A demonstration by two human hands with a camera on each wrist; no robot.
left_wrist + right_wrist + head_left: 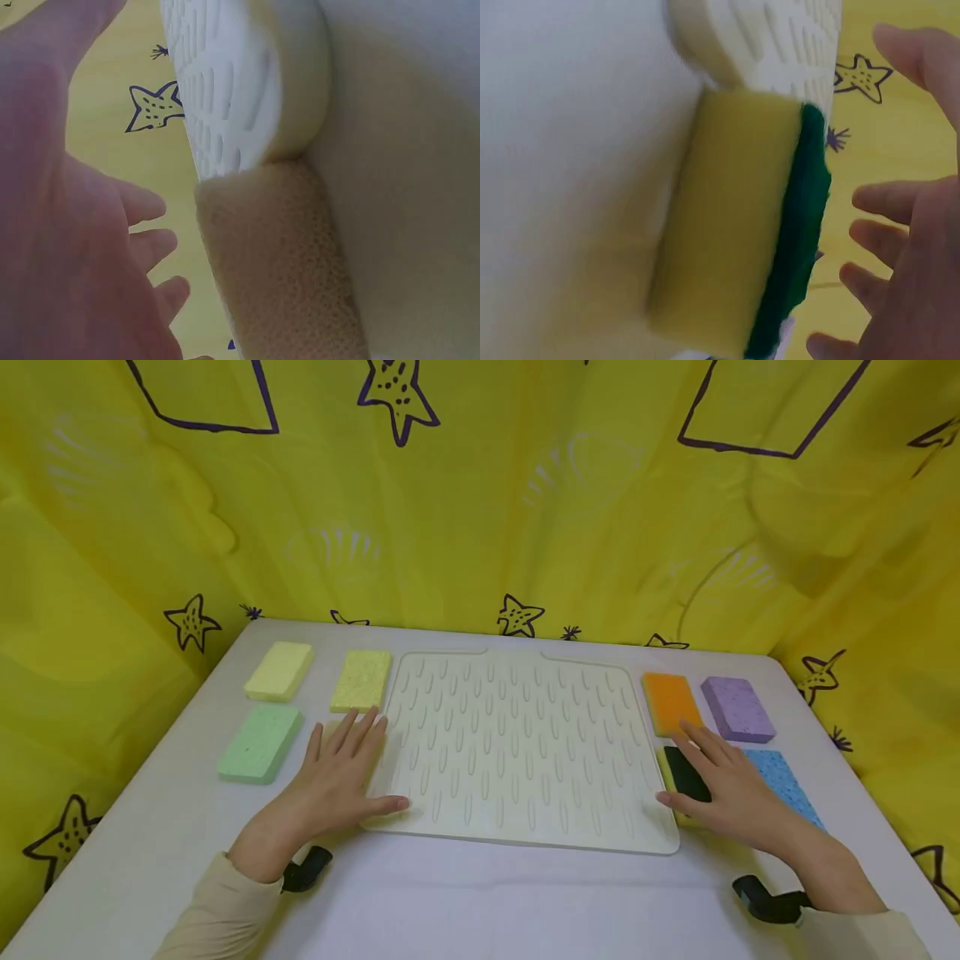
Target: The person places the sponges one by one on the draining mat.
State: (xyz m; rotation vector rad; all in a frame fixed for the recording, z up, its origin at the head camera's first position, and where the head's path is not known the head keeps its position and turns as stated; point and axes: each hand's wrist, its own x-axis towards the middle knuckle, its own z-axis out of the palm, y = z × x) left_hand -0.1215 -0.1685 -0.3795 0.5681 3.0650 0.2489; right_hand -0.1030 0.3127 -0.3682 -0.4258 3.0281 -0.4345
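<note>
A white board with raised oval ridges (517, 752) lies flat on the table between both hands. My left hand (337, 781) is held over its left edge, fingers spread and holding nothing. Below that palm is a tan sponge (277, 255), its end against the board's corner; the hand mostly hides it in the head view. Over the right edge, my right hand (735, 789) has its fingers extended and grips nothing. Beneath it a yellow sponge with a dark green scouring layer (727, 217) sits beside the board. In the right wrist view the fingers stand apart from that sponge.
On the left lie a pale yellow sponge (279, 671), a mint green one (261, 745) and a speckled yellow one (362, 680). Orange (669, 702), purple (738, 708) and blue (783, 781) sponges lie on the right. A yellow patterned curtain (465, 527) surrounds the table.
</note>
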